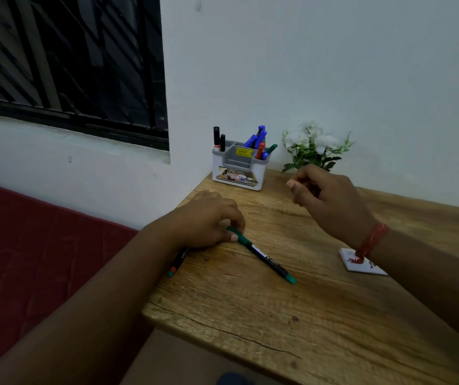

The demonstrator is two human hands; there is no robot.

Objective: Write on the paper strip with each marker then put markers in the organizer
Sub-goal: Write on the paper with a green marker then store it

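Note:
My left hand (pixel 208 219) pinches the capped end of a green marker (pixel 264 257) that lies slanted on the wooden table (pixel 250 315). A second marker (pixel 177 262) with a green and red end pokes out from under my left wrist at the table's left edge. My right hand (pixel 331 198) hovers above the table with loosely curled fingers and holds nothing. A white paper strip (pixel 361 263) with red scribbles lies partly under my right wrist. The grey organizer (pixel 239 168) stands at the back with black, blue, orange and green markers in it.
A small bunch of white artificial flowers (pixel 314 148) stands to the right of the organizer against the white wall. A dark barred window (pixel 70 65) is on the left. Below the table's left edge lies a red surface (pixel 28 259).

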